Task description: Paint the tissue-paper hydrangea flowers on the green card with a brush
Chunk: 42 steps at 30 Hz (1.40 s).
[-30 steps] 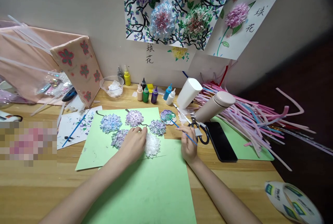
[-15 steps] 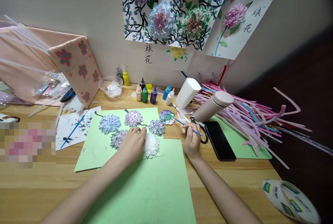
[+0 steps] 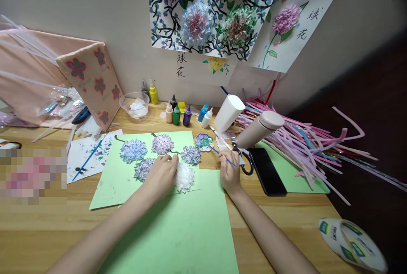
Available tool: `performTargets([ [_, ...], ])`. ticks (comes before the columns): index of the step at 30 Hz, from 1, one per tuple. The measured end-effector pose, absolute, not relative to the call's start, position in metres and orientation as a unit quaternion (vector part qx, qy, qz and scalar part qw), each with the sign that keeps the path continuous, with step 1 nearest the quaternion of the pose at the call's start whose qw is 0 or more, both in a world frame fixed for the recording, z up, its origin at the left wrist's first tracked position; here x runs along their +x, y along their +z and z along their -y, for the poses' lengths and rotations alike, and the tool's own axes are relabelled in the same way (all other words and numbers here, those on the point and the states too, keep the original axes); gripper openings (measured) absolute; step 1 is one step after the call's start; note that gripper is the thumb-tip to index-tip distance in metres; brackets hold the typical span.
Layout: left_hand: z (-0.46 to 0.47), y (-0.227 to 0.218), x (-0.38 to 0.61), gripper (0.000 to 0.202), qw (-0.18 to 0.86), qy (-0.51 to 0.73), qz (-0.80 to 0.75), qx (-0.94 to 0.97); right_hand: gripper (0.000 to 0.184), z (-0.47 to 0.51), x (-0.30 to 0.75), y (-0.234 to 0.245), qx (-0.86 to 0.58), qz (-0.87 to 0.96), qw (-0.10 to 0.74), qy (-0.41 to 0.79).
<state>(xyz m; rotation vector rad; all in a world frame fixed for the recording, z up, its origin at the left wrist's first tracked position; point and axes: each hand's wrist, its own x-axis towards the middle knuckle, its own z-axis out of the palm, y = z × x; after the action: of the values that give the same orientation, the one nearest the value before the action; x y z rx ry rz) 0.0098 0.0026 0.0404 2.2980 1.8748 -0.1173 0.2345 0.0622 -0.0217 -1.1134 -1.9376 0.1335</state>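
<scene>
My left hand (image 3: pixel 162 175) rests on the green sheet (image 3: pixel 108 193), fingers curled at the left edge of a white paper flower (image 3: pixel 185 177); the fingertips are partly hidden. Blue-tinted (image 3: pixel 132 151), pink-purple (image 3: pixel 162 144) and dark purple (image 3: pixel 190 155) paper flowers lie around it, and another purple one (image 3: pixel 143 169) is partly covered by the hand. Closed around a thin blue paintbrush (image 3: pixel 229 163), my right hand (image 3: pixel 230 173) is beside the scissors. The brush's front end points left toward a small flower-shaped palette (image 3: pixel 204 142) smeared with green and purple paint.
Scissors (image 3: pixel 248 168), a black phone (image 3: pixel 267 172) and a tumbler (image 3: pixel 260 130) stand or lie on the right, before pink pipe cleaners (image 3: pixel 305 142). Several paint bottles (image 3: pixel 177 115) line the back. A tape roll (image 3: pixel 352 242) is at front right, a second brush (image 3: pixel 89 157) at left.
My right hand has shifted slightly left with the paintbrush, away from the scissors' handles. The left hand stays at the white flower.
</scene>
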Motion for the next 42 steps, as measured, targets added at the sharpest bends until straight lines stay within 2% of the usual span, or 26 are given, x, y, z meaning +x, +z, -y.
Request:
performTargets([
  [16,-0.0018,0.038,0.0097,0.027,0.079,-0.029,-0.627,0.774,0.018,-0.0593,0.2305,-0.0247,-0.459,0.805,0.374,0.028],
  [42,-0.0008,0.04,0.0097,0.029,0.081,-0.03,-0.625,0.776,0.02,-0.0603,0.2292,-0.0212,-0.475,0.811,0.334,0.063],
])
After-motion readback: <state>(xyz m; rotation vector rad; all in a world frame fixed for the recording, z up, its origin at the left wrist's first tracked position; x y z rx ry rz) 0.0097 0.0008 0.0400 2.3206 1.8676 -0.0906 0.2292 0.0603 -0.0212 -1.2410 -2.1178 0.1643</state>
